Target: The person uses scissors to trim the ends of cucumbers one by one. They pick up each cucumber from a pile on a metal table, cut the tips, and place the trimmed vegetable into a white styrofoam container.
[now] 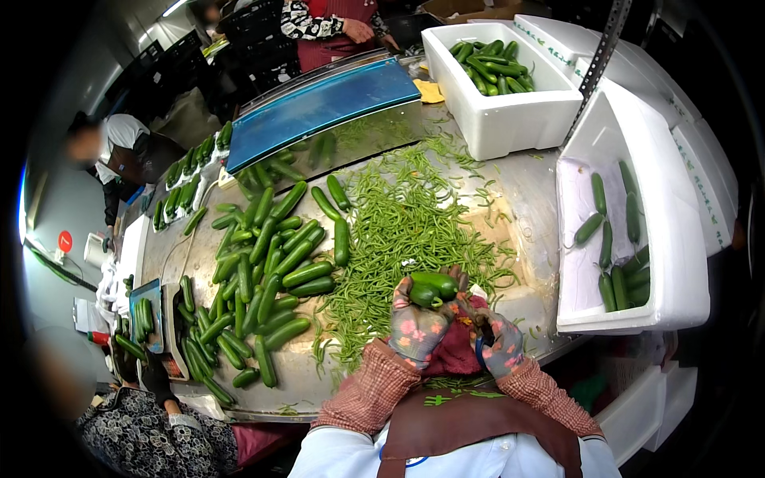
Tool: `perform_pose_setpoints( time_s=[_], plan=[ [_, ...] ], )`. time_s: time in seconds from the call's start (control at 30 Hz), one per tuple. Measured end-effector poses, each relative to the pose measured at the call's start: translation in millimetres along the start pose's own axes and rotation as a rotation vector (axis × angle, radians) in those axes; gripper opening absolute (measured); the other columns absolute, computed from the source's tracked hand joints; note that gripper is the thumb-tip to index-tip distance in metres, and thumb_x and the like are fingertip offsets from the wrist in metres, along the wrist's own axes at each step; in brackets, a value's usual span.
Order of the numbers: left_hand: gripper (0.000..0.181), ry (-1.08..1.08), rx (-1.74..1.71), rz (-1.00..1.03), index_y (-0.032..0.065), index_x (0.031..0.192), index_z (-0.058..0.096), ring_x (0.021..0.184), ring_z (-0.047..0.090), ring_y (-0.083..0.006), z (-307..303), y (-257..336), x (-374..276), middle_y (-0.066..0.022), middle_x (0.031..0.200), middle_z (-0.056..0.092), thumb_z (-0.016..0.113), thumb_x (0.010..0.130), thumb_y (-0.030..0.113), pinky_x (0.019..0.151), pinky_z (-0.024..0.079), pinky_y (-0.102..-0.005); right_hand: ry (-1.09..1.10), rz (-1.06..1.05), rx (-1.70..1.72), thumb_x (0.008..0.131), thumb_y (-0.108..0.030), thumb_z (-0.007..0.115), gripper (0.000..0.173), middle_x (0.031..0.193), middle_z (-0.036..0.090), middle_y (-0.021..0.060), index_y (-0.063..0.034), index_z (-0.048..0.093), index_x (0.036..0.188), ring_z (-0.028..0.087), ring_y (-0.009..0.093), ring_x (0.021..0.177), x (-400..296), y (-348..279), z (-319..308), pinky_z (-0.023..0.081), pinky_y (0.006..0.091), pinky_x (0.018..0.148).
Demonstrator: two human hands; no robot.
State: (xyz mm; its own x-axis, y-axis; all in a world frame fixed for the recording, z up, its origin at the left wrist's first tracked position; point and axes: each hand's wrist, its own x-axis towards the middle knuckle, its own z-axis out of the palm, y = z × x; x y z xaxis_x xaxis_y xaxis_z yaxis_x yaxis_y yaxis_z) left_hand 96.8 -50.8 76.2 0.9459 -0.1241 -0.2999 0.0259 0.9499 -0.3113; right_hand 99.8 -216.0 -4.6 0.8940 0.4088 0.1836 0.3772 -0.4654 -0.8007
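My left hand (pixel 418 334), in a grey flower-print glove, holds two green cucumbers (pixel 433 287) side by side. Close to its right is my right hand (pixel 504 343), gloved alike and curled around a blue-handled tool (pixel 480 352), apparently scissors; the blades cannot be made out. A dark red cloth (pixel 451 352) lies below and between my hands. Beyond them spreads a heap of short, thin green stems (pixel 406 239). Many loose cucumbers (pixel 263 263) are piled on the metal table (pixel 520 191) to the left of that heap.
On the right stand two white foam boxes, the far one (pixel 502 119) and the near one (pixel 675 239), both with cucumbers inside. A blue-topped metal stand (pixel 323 113) crosses the back. A scale (pixel 149 316) bears cucumbers at left. Other people are at the left and far sides.
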Motion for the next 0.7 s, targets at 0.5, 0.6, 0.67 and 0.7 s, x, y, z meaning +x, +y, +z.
perform_pose_setpoints(
  time_s=[0.5,0.6,0.67,0.7],
  plan=[
    [0.047,-0.044,0.318,0.503,0.0025,0.097,0.044,0.081,0.046,-0.0281,4,85,3,-0.0137,0.092,0.047,0.056,0.064,0.034,0.07,0.04,-0.0375,0.192,0.543,1.247,0.066,-0.014,0.058,0.029,0.083,0.048,0.0148,-0.0029,0.048,0.091,0.048,0.023,0.069,-20,-38,-13,0.041,0.0289,0.056],
    [0.058,-0.223,0.137,0.544,0.0042,0.111,0.035,0.086,0.043,-0.0214,57,95,-4,-0.0118,0.101,0.043,0.054,0.068,0.037,0.068,0.041,-0.034,-0.207,0.706,2.095,0.076,-0.02,0.044,0.037,0.077,0.047,0.0147,-0.002,0.034,0.106,0.046,0.023,0.061,-59,46,-10,0.04,0.0288,0.051],
    [0.055,-0.523,0.292,0.313,0.0057,0.112,0.034,0.091,0.042,-0.0203,55,99,14,-0.0125,0.107,0.04,0.052,0.071,0.037,0.073,0.042,-0.0345,-0.294,0.772,1.481,0.076,-0.019,0.044,0.034,0.076,0.049,0.0143,-0.0018,0.038,0.105,0.047,0.023,0.061,-59,35,-22,0.04,0.028,0.054],
    [0.051,-0.663,0.335,0.072,0.0061,0.111,0.036,0.091,0.042,-0.0189,56,91,31,-0.0126,0.107,0.04,0.05,0.072,0.036,0.075,0.042,-0.0346,-0.233,0.7,1.156,0.075,-0.019,0.044,0.033,0.077,0.05,0.0144,-0.0017,0.039,0.104,0.047,0.022,0.06,-58,24,-29,0.041,0.0277,0.057]
  ],
)
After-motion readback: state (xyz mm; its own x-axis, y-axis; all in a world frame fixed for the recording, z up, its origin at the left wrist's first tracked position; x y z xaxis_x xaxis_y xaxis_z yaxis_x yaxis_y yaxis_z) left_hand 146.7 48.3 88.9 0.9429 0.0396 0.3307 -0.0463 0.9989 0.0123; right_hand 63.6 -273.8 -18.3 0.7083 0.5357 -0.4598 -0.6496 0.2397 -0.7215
